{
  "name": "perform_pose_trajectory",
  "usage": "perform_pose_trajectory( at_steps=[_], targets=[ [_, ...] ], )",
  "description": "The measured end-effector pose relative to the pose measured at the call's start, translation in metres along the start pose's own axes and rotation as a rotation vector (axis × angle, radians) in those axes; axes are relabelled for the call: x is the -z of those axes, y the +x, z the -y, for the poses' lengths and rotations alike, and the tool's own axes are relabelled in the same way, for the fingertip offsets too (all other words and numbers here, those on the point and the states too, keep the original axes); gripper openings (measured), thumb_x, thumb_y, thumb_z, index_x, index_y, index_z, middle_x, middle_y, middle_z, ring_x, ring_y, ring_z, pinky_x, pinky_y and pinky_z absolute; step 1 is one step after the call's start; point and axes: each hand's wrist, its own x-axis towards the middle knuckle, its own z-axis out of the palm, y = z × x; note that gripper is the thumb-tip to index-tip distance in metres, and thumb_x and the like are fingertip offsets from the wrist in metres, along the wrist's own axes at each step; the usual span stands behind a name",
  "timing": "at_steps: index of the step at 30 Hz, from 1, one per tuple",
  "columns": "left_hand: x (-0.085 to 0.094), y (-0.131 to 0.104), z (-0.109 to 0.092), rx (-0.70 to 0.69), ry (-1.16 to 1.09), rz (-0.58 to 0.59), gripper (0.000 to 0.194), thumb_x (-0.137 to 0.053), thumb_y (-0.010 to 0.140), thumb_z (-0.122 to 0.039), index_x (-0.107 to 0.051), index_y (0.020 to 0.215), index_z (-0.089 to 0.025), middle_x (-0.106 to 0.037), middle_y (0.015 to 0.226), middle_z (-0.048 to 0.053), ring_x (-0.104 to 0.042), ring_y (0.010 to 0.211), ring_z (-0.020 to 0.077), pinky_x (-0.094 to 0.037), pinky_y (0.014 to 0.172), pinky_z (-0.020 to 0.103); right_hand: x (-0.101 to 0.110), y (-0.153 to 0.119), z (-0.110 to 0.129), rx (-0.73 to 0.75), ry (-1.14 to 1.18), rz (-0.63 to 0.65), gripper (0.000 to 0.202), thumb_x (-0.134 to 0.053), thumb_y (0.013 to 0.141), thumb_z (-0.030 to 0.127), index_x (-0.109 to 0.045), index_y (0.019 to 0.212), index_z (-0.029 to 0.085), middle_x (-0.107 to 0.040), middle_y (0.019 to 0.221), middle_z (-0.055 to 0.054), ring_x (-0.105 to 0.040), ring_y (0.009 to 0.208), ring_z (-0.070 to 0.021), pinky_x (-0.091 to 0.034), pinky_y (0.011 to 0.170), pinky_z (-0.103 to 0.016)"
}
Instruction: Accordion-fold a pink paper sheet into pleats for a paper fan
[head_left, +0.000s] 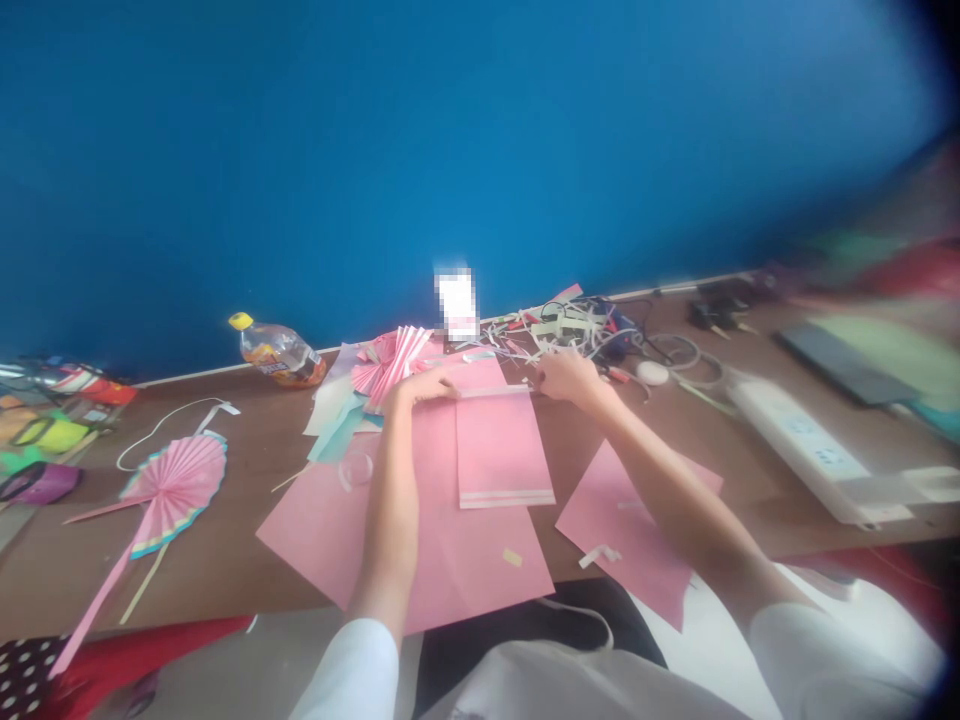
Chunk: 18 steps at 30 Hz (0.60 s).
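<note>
A pink paper sheet [502, 445] lies before me, with a white strip [491, 392] across its top and pale bands along its bottom edge. My left hand [429, 384] rests at the sheet's top left corner, its fingers stretched out over the edge. At the other end of the strip, my right hand [566, 377] is closed, fingertips pinched together; what they hold is too small to make out. Under the sheet is a larger pink paper [457, 565] with a small yellowish piece on it. Another pink paper [637, 520] lies beneath my right forearm.
A pleated pink fan [180, 490] lies left, and another pleated pink piece [394, 365] behind my left hand. A bottle [277, 352] lies tilted near the blue wall. Paper scraps and cables [585, 325] are heaped behind my right hand. A white power strip [810, 450] lies right.
</note>
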Motion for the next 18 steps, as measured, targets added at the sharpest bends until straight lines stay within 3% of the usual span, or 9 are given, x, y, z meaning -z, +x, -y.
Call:
perform_pose_trajectory(
  at_steps=[5, 10, 14, 18],
  targets=[
    [-0.002, 0.005, 0.001, 0.064, 0.027, -0.029, 0.027, -0.077, 0.057, -0.042, -0.072, 0.066, -0.018, -0.068, 0.066, 0.002, -0.057, 0.064, 0.0165, -0.041, 0.064, 0.026, -0.009, 0.002, 0.007, 0.023, -0.055, 0.011, 0.027, -0.057, 0.081, 0.017, -0.073, 0.102, 0.015, -0.072, 0.104, -0.019, -0.067, 0.098, -0.0326, -0.051, 0.08, -0.039],
    [-0.004, 0.002, -0.005, -0.004, 0.007, -0.053, 0.029, -0.078, 0.054, -0.046, -0.068, 0.058, -0.018, -0.064, 0.058, 0.0, -0.055, 0.06, 0.0162, -0.041, 0.061, 0.026, -0.016, 0.007, 0.003, 0.035, -0.043, 0.002, 0.025, -0.057, 0.081, 0.018, -0.073, 0.1, 0.016, -0.072, 0.102, -0.018, -0.068, 0.095, -0.0319, -0.051, 0.078, -0.038],
    [0.002, -0.005, -0.008, -0.004, 0.044, -0.09, 0.029, -0.076, 0.058, -0.046, -0.068, 0.059, -0.018, -0.063, 0.06, 0.0, -0.054, 0.06, 0.0163, -0.04, 0.06, 0.027, -0.012, 0.009, -0.003, 0.069, 0.017, -0.022, 0.023, -0.059, 0.08, 0.022, -0.076, 0.097, 0.02, -0.073, 0.102, -0.015, -0.067, 0.094, -0.0293, -0.048, 0.076, -0.034],
    [0.014, -0.021, -0.01, 0.047, 0.125, -0.175, 0.031, -0.071, 0.067, -0.047, -0.067, 0.059, -0.017, -0.056, 0.054, -0.002, -0.046, 0.053, 0.0131, -0.035, 0.056, 0.026, -0.001, 0.007, -0.007, 0.208, 0.106, -0.049, 0.018, -0.059, 0.081, 0.029, -0.075, 0.086, 0.023, -0.073, 0.09, -0.009, -0.065, 0.084, -0.024, -0.043, 0.069, -0.029]
  ],
)
